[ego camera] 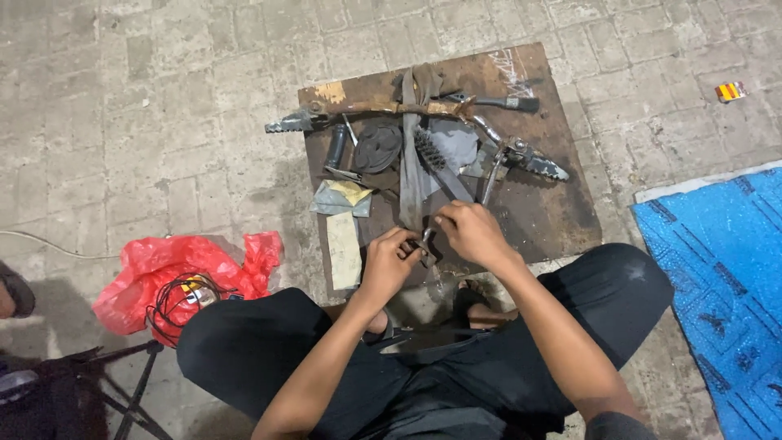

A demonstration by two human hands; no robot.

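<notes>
Hands (432,244) at board (562,220) near edge

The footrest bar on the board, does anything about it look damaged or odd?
Yes. The footrest bar across the far side of the brown board is coated in orange-brown rust along its middle. It lies at a slant, with its two toothed pegs overhanging the edges. Both hands work a small part nearer the body, apart from it.
</notes>
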